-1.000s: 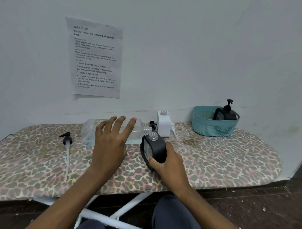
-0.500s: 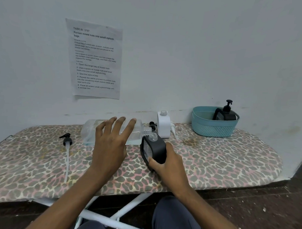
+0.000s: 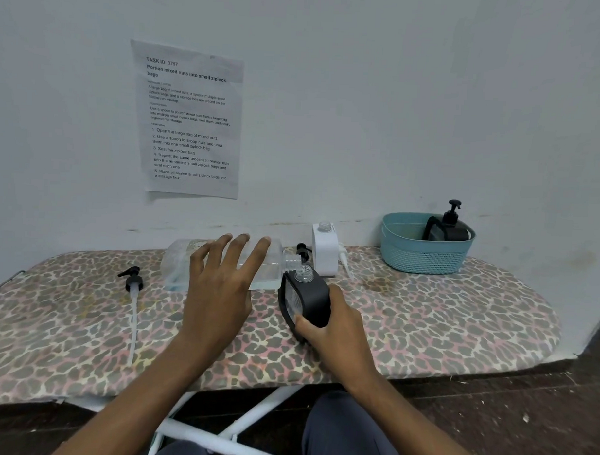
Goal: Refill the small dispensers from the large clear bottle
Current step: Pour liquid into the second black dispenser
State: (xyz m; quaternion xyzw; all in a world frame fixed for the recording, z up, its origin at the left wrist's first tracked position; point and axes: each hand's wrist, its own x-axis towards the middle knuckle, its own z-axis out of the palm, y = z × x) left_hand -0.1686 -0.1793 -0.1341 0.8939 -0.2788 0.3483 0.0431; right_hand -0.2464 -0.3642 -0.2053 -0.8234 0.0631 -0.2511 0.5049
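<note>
Ironing board (image 3: 441, 320): leopard-print cover, set against a pale wall; it bears every item below.
Printed sheet (image 3: 188, 121): fixed to the wall above the left half of the board.
Large clear bottle (image 3: 178, 260): lies on its side near the wall, uncapped neck pointing right, just beside the mouth of the black dispenser.
Teal basket (image 3: 423, 259): at the far right of the board; holds a second black dispenser (image 3: 448, 229) with its pump fitted.
Left hand (image 3: 221, 286): fingers straight and spread over the clear bottle; contact with it cannot be judged.
Right hand (image 3: 339, 334): wrapped round the lower body of the black dispenser, well apart from the left hand.
Black dispenser (image 3: 310, 295): upright, slightly tilted, pump off, clear neck exposed.
White dispenser (image 3: 325, 250): upright behind the black one, neck open.
Long-tube pump (image 3: 133, 286): lies at the left, tube toward the near edge.
Black pump head (image 3: 302, 249): just left of the white dispenser.
White pump (image 3: 343, 259): just right of the white dispenser.
</note>
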